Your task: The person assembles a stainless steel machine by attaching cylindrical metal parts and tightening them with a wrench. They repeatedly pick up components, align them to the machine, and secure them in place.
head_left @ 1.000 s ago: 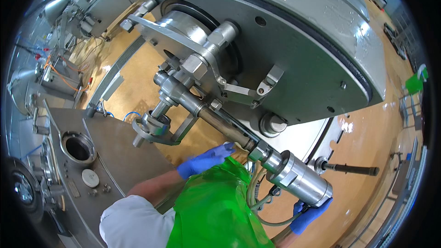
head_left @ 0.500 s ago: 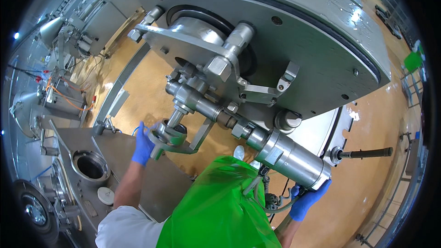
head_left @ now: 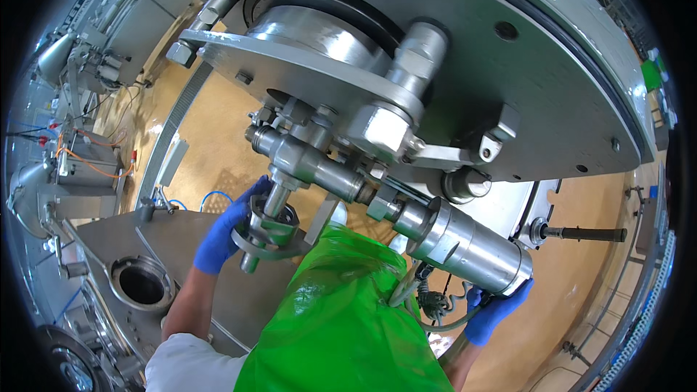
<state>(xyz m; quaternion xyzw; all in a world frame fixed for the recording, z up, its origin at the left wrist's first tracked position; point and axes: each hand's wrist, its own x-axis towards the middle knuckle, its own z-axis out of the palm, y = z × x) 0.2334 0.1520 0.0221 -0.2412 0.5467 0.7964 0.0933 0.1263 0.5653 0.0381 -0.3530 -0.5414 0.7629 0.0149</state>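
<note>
My left hand point(head_left: 226, 234), in a blue glove, reaches behind a steel ring fitting point(head_left: 274, 236) with a short spout. Its fingers curl against the far side of the fitting, and the fingertips are partly hidden. From the fitting a short tube rises to a steel pipe assembly point(head_left: 308, 163), which slants down to the right into a thick steel cylinder point(head_left: 475, 250). Round the lower end of that cylinder closes my right hand point(head_left: 497, 318), also blue-gloved, with part of the palm hidden by the metal. A grey hose point(head_left: 446, 328) runs beside this hand.
A large steel machine housing point(head_left: 501, 80) with a bracket plate point(head_left: 290, 62) and bolts fills the upper middle. To the left stands a steel worktop point(head_left: 174, 229) with a round opening point(head_left: 141, 282). A dark-handled lever point(head_left: 584, 234) sticks out at the right. My green apron point(head_left: 330, 319) is close below.
My view has come closer to the machine, so the housing looks larger. My left hand has moved further in behind the ring fitting; my right hand stays at the cylinder's end.
</note>
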